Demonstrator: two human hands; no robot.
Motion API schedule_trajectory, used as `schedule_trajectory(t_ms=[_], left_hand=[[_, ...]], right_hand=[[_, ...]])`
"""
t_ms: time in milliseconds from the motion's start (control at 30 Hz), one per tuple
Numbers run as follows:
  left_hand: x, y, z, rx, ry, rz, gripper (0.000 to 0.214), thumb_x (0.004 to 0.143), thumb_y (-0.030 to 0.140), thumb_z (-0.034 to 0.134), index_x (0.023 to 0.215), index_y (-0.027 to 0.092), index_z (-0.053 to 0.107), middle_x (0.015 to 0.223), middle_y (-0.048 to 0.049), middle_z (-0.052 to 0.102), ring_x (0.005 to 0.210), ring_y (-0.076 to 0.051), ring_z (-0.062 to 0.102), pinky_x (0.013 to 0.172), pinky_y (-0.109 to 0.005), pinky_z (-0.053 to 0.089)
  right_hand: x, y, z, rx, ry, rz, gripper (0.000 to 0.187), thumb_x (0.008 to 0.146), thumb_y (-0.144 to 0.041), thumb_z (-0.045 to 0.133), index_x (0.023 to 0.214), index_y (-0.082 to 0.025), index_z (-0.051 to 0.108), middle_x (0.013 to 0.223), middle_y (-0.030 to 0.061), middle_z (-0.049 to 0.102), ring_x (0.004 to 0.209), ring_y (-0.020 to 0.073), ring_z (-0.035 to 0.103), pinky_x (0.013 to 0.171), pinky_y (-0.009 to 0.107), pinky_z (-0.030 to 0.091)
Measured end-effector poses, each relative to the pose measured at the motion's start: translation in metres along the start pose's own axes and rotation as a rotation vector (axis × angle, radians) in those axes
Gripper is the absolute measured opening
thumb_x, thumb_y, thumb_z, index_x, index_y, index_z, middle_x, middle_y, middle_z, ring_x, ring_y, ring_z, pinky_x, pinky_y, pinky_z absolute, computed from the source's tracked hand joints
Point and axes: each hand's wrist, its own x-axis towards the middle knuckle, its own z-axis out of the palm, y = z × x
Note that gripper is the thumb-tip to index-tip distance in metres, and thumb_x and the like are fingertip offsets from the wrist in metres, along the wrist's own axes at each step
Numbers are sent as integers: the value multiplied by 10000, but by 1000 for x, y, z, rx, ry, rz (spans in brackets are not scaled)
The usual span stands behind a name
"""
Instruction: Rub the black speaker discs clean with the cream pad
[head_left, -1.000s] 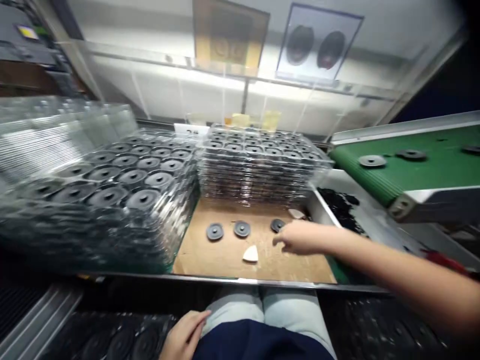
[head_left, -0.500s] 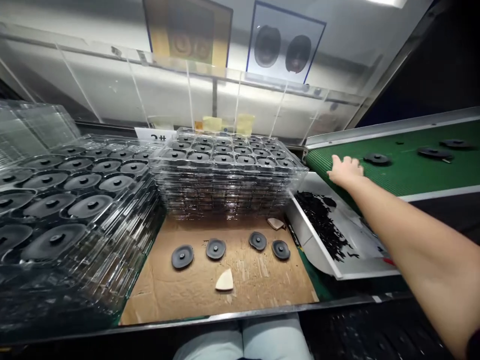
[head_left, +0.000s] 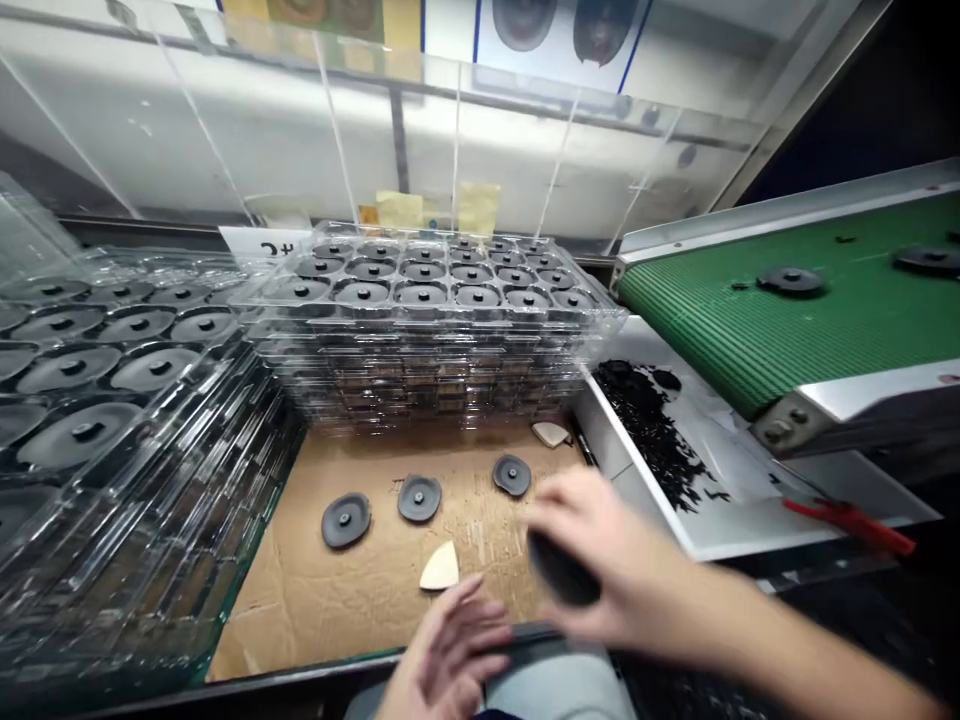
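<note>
My right hand [head_left: 600, 560] hovers over the front right of the cardboard sheet [head_left: 360, 600], closed on a black round disc [head_left: 561, 572]. My left hand [head_left: 450, 655] rises at the front edge with its fingers apart, close to the disc; both hands are blurred. Three black discs lie on the cardboard: one [head_left: 346, 521] at the left, one [head_left: 419, 498] in the middle, one [head_left: 512, 475] at the right. A pale wedge-shaped piece [head_left: 440, 569] lies in front of them.
Stacks of clear trays filled with discs stand at the left [head_left: 112, 400] and behind the cardboard [head_left: 427, 330]. A green conveyor belt [head_left: 787, 310] at the right carries more discs. Below it a white tray [head_left: 720, 500] holds black scraps, with a red-handled tool [head_left: 851, 518] on its edge.
My right hand has come back from the conveyor belt to the cardboard with a black disc in it. My left hand has come up into view. The fourth disc on the cardboard is now hidden.
</note>
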Motion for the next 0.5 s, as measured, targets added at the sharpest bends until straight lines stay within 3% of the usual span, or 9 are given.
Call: schedule_trajectory(t_ms=[33,100,200,333,500], left_hand=[[5,-1,11,-124,-48,-48,755,501,579,762,1202,367,579,1208,-87,638,1102,-298,595,903,-397,492],[8,-4,24,-193,-75,-89,756,469,481,826,1178,342,602,1297,-76,581,1227,-275,503,1022,-369,387],[4,-6,19,-166,-97,-168,701,510,436,824,1165,296,614,1257,-96,606,1214,-271,514,1024,-384,370],[-3,-4,-3,-232,-112,-256,738,487,476,820,1170,297,606,1180,-93,643,1196,-275,526,960,-367,413],[-8,0,-10,-323,-42,-268,837,451,429,854,1219,258,569,1182,-115,630,1165,-301,541,955,-378,421]], right_hand=[[-13,-14,28,93,21,-67,495,644,-442,731,1055,-186,628,960,107,619,867,248,555,738,390,510],[-35,-32,75,238,117,-70,256,831,-373,578,1040,-226,600,895,62,612,820,200,556,745,340,492],[-51,-42,115,419,264,44,300,896,-469,454,1062,-246,565,888,57,566,818,201,550,738,330,480],[-43,-48,128,592,244,124,372,842,-522,527,1116,-270,527,944,61,540,868,218,548,746,330,476],[-22,-57,133,559,208,-34,425,879,-526,454,1199,-248,484,938,66,572,883,230,561,857,402,435]])
